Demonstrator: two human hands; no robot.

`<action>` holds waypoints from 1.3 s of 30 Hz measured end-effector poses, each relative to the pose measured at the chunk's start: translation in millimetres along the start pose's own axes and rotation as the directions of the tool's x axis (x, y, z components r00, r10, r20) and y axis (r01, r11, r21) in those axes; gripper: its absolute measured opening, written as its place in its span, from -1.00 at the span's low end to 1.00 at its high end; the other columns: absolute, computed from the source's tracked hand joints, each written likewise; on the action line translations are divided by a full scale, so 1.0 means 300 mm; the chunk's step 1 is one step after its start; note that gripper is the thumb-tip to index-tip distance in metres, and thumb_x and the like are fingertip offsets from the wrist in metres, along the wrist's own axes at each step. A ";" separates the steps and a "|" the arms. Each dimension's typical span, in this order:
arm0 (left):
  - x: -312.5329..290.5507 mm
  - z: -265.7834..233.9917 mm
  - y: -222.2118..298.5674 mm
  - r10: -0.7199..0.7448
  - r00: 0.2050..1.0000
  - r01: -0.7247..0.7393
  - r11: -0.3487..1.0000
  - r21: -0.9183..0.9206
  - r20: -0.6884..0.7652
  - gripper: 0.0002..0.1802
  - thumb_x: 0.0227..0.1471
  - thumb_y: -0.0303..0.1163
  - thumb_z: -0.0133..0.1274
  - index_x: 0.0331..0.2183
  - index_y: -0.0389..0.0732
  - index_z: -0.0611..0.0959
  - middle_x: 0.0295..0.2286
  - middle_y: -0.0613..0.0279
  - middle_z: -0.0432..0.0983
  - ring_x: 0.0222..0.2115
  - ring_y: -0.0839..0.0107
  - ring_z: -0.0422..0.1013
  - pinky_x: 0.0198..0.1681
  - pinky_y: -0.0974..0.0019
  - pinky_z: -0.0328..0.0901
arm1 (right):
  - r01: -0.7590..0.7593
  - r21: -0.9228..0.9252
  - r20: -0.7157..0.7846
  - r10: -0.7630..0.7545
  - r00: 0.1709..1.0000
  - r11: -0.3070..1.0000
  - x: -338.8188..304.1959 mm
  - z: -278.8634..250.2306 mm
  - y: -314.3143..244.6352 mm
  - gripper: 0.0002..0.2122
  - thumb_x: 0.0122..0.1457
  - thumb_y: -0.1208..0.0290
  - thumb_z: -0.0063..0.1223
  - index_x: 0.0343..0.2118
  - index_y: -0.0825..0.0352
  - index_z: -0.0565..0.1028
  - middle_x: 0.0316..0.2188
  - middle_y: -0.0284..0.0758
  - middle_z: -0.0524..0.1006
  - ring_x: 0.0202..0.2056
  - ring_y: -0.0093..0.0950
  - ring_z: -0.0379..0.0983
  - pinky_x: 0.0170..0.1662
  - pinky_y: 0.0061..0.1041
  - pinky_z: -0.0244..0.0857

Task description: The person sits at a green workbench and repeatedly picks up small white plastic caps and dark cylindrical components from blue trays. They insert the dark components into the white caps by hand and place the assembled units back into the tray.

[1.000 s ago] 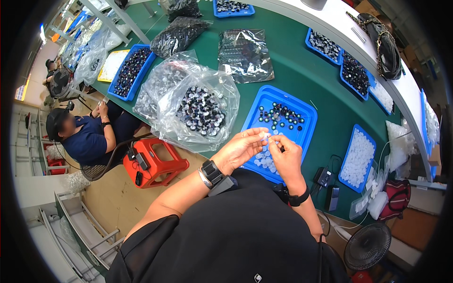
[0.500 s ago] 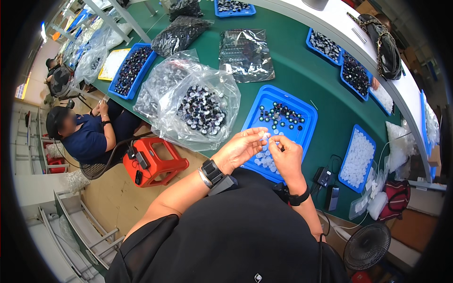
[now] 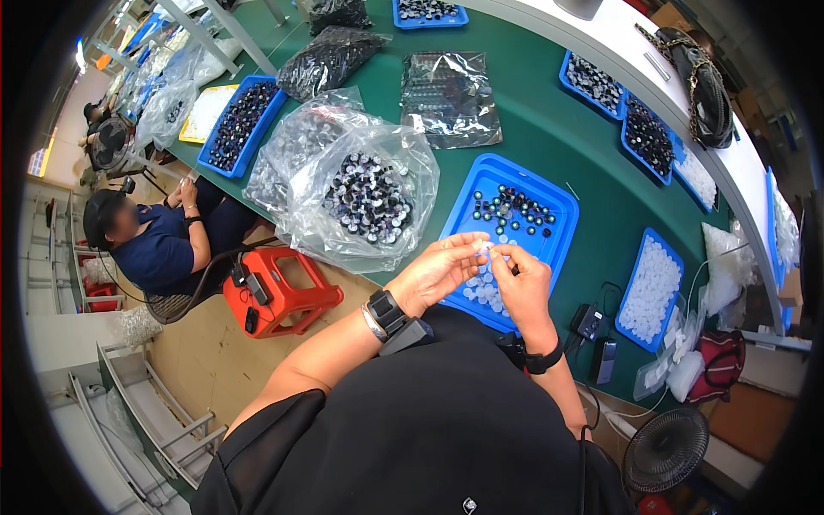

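Both my hands meet over a blue tray (image 3: 560, 230) on the green table. My left hand (image 3: 438, 273) pinches a small whitish piece (image 3: 485, 247) between thumb and fingertips, palm turned partly up. From the other side my right hand (image 3: 525, 281) grips the same piece with thumb and forefinger. The piece is too small to name. Inside the tray, beyond my fingers, lie small dark round pieces (image 3: 513, 204) with greenish faces. Clear whitish discs (image 3: 482, 293) sit at its near end, partly hidden by my hands.
Left of the tray lies an open clear bag (image 3: 365, 197) of dark and clear pieces. A flat plastic packet (image 3: 451, 99) lies beyond. At right stand a tray of white pieces (image 3: 650, 287) and a black adapter (image 3: 589, 321). A person (image 3: 159, 245) sits left, near a red stool (image 3: 287, 292).
My fingertips shift very slightly around the small whitish piece. The view moves a touch; the tray and its contents look the same.
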State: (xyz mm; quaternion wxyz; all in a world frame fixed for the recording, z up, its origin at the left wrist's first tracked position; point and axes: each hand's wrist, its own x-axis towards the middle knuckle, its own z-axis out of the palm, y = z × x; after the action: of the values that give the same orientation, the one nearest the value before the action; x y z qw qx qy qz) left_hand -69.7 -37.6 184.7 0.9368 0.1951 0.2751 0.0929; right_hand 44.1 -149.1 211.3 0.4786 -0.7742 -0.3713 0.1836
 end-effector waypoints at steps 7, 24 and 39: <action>0.004 -0.004 -0.003 0.003 1.000 -0.003 1.000 -0.006 -0.009 -0.72 0.09 -0.42 0.03 -0.13 -0.24 0.48 -0.32 0.29 0.46 -0.29 0.51 0.40 -0.25 0.48 0.31 | -0.002 -0.026 0.030 0.003 1.000 1.000 0.000 -0.004 0.001 -0.92 0.00 0.47 0.14 -0.44 0.32 0.59 -0.84 -0.40 0.34 -0.78 -0.67 0.25 -0.68 -0.59 0.07; 0.003 0.005 -0.001 0.009 1.000 -0.009 1.000 0.015 -0.023 -0.71 0.09 -0.41 0.03 -0.12 -0.24 0.48 -0.31 0.31 0.45 -0.30 0.53 0.39 -0.26 0.49 0.31 | -0.054 0.000 0.027 0.054 0.998 0.999 0.005 -0.004 0.013 -0.94 0.01 0.47 0.12 -0.46 0.31 0.58 -0.84 -0.44 0.32 -0.77 -0.71 0.21 -0.69 -0.60 0.05; 0.002 -0.001 -0.009 0.018 1.000 -0.016 0.997 0.074 -0.019 -0.71 0.07 -0.40 0.06 -0.13 -0.22 0.48 -0.28 0.32 0.47 -0.29 0.54 0.39 -0.26 0.49 0.28 | -0.070 0.029 0.029 0.070 0.997 0.997 0.006 0.013 0.011 -0.90 0.07 0.46 0.10 -0.44 0.38 0.55 -0.83 -0.47 0.28 -0.74 -0.76 0.12 -0.68 -0.62 -0.03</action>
State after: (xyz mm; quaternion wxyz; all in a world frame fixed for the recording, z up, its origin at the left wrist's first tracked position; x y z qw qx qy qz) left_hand -69.2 -39.7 183.1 0.9254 0.2309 0.2860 0.0927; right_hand 44.2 -146.4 206.6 0.4781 -0.7767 -0.3479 0.2168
